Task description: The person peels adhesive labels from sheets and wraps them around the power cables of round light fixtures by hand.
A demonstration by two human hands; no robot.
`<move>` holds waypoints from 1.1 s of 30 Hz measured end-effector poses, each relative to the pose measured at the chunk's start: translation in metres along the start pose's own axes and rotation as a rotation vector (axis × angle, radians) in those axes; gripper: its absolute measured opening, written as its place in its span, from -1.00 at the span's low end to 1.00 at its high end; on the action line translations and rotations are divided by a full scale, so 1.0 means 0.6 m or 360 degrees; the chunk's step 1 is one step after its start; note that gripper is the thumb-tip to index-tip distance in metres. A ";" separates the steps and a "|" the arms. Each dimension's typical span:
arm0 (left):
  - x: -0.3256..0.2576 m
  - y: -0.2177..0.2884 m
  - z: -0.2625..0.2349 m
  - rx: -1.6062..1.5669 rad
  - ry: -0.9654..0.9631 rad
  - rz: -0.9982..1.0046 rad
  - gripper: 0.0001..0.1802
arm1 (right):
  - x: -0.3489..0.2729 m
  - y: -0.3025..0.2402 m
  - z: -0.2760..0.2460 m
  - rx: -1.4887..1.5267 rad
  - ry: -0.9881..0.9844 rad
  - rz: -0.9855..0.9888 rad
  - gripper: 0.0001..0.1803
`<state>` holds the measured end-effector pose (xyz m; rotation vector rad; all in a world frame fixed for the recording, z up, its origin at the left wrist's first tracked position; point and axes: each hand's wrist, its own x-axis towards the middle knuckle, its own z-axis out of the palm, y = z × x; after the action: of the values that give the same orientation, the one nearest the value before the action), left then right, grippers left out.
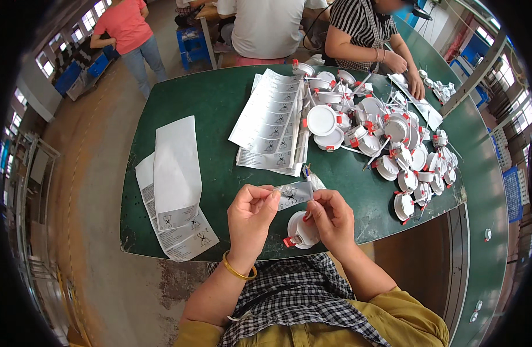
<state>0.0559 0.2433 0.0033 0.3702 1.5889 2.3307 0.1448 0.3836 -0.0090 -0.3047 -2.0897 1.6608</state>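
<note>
Between my two hands a small silver label (pixel 295 195) with dark printing is stretched out. My left hand (pixel 251 217) pinches its left end with thumb and forefinger. At the label's right end the thumb and fingers of my right hand (pixel 333 220) are closed on it. Just below the label, a round white downlight (pixel 303 230) with red clips lies on the green table, partly covered by my right hand. A cable with bare-looking ends (pixel 307 172) shows just above the label.
Label sheets (pixel 271 124) lie ahead, and more backing sheets (pixel 176 168) at left. Many white downlights (pixel 396 127) are heaped on the right of the green table (pixel 214 104). Across it a co-worker's hands (pixel 415 81) handle a label strip. Other people sit or stand farther off.
</note>
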 end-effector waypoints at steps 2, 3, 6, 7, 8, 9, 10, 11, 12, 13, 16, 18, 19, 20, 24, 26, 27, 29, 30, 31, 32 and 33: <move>0.001 -0.003 0.000 -0.0017 -0.0006 -0.0005 -0.92 | 0.000 -0.002 0.003 0.0030 0.0018 0.0030 -0.89; 0.001 -0.005 -0.001 -0.0033 -0.0012 -0.0006 -0.92 | -0.001 -0.002 0.004 0.0062 0.0036 0.0056 -0.89; -0.001 -0.009 -0.001 0.0017 -0.0015 0.0060 -0.90 | -0.003 0.001 0.002 0.0042 0.0037 0.0044 -0.89; -0.003 -0.009 0.001 0.0017 -0.0018 0.0058 -0.90 | -0.004 0.001 0.001 0.0041 0.0040 0.0045 -0.89; -0.005 -0.009 0.002 0.0016 -0.0007 0.0048 -0.89 | -0.005 0.000 0.001 0.0037 0.0038 0.0037 -0.89; -0.005 -0.009 0.003 0.0015 0.0005 0.0038 -0.89 | -0.006 -0.001 0.000 0.0033 0.0036 0.0029 -0.89; -0.006 -0.009 0.003 0.0016 0.0005 0.0038 -0.89 | -0.007 -0.001 0.001 0.0035 0.0036 0.0030 -0.89; -0.007 -0.009 0.003 0.0013 0.0011 0.0037 -0.89 | -0.009 -0.002 0.001 0.0040 0.0039 0.0030 -0.89; -0.008 -0.009 0.003 0.0009 0.0017 0.0036 -0.89 | -0.009 -0.003 0.002 0.0045 0.0043 0.0030 -0.89; -0.009 -0.009 0.003 0.0009 0.0015 0.0037 -0.89 | -0.010 -0.002 0.002 0.0045 0.0044 0.0029 -0.89; -0.011 -0.011 0.002 -0.0012 0.0014 0.0008 -0.89 | -0.013 0.000 0.004 0.0073 0.0054 0.0029 -0.89; -0.012 -0.012 0.001 -0.0007 0.0006 0.0008 -0.87 | -0.015 0.000 0.005 0.0191 0.0095 0.0101 -0.89; -0.012 -0.012 0.002 -0.0007 0.0006 0.0008 -0.87 | -0.016 0.000 0.006 0.0191 0.0095 0.0101 -0.89; -0.013 -0.012 0.003 -0.0022 0.0005 0.0035 -0.84 | -0.017 0.000 0.006 0.0211 0.0098 0.0124 -0.89; -0.009 -0.007 0.002 -0.0250 -0.0026 -0.0027 -0.73 | -0.019 -0.002 0.004 0.0277 0.0084 0.0193 -0.89; -0.010 -0.006 0.001 -0.0210 -0.0010 -0.0011 -0.71 | -0.018 0.000 0.004 0.0281 0.0060 0.0191 -0.88; -0.010 -0.006 0.000 -0.0169 0.0005 0.0004 -0.70 | -0.017 0.001 0.004 0.0285 0.0036 0.0188 -0.87; -0.010 -0.007 -0.003 -0.0060 -0.0011 0.0019 -0.69 | -0.015 -0.005 0.004 0.0343 0.0024 0.0238 -0.87; -0.010 -0.006 -0.005 0.0049 -0.0027 0.0034 -0.67 | -0.015 -0.008 0.004 0.0402 0.0013 0.0288 -0.87; -0.008 -0.004 -0.004 0.0047 -0.0032 0.0031 -0.67 | -0.015 -0.008 0.003 0.0400 0.0018 0.0289 -0.87; -0.006 0.002 -0.003 0.0029 0.0013 0.0005 -0.64 | -0.015 -0.008 0.003 0.0463 0.0014 0.0314 -0.87; -0.003 0.005 -0.003 0.0011 0.0057 -0.0021 -0.60 | -0.015 -0.007 0.002 0.0526 0.0011 0.0338 -0.87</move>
<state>0.0567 0.2396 0.0055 0.3200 1.6112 2.3352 0.1525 0.3772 -0.0069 -0.4339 -1.7874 2.0888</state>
